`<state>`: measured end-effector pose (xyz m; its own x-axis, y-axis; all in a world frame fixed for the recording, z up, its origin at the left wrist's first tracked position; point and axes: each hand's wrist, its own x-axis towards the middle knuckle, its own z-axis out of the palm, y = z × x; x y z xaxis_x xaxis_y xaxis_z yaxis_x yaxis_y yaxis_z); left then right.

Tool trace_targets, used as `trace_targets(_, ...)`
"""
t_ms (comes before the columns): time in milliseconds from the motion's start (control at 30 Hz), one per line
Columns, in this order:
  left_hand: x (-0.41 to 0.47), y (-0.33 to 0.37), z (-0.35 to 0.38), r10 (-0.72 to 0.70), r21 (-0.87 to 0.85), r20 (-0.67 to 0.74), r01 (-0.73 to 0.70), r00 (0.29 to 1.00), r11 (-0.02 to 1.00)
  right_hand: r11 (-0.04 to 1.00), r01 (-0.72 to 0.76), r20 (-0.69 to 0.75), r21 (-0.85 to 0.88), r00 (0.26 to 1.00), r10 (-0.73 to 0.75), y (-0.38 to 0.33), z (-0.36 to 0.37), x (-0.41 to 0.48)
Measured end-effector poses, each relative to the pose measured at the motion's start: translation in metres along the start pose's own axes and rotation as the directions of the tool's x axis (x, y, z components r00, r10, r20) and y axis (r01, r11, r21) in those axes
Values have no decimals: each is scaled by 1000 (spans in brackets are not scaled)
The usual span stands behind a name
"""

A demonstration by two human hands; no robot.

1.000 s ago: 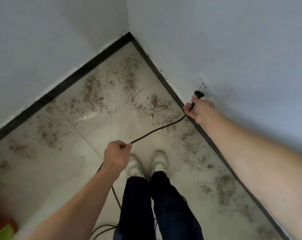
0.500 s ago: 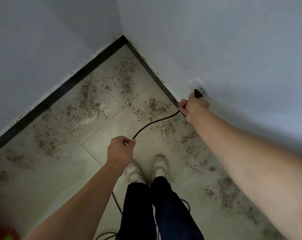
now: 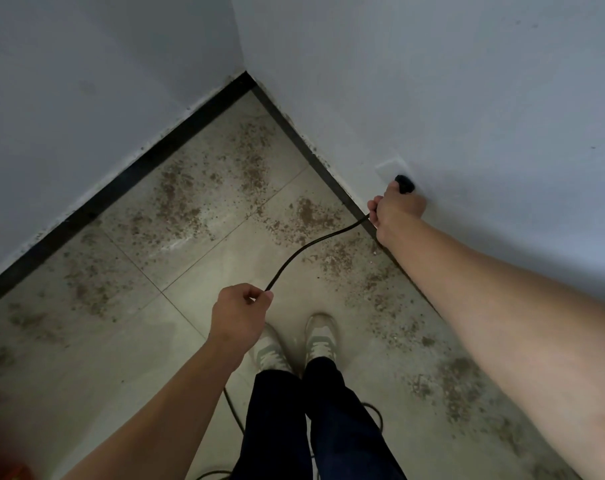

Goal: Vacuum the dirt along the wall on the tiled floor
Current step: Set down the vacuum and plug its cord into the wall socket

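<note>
Standing in a room corner, dark trouser legs (image 3: pixel 294 420) and pale sneakers (image 3: pixel 320 337) planted on the tiled floor (image 3: pixel 86 375). Left hand (image 3: pixel 240 315) raised at mid-frame, forearm reaching in from the lower left, fingers pinched around a black cord (image 3: pixel 308 244). Slack cord trailing down behind the legs and looping on the tiles. Ahead, the cord arcing up and right to the right hand (image 3: pixel 396 209), arm stretched out along the right wall (image 3: pixel 467 98), fist clenched around the black plug (image 3: pixel 404 183). Plug pressed against a white wall socket (image 3: pixel 389 167) just above the black baseboard (image 3: pixel 311 150). Brown dirt (image 3: pixel 176 199) scattered in patches along both walls, thickest beside the baseboards, well apart from either hand's grip.
</note>
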<state>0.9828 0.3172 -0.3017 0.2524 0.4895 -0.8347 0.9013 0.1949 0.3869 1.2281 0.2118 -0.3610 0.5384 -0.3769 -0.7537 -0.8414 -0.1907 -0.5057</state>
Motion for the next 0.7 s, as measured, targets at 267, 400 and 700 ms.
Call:
trace_targets(267, -13, -24, -10, 44, 2, 46, -45, 998, 999, 996, -86, 4, 12, 996, 85, -15, -3, -2)
trace_targets(400, -26, -57, -21, 40, 9, 91, -41, 995, 999, 993, -95, 129, -77, 986, 104, -12, -17, -4)
trace_targets(700, -105, -138, -58, 16, 273, 111, -46, 994, 961, 880, -158, 434, -448, 822, 368, 84, -56, -128)
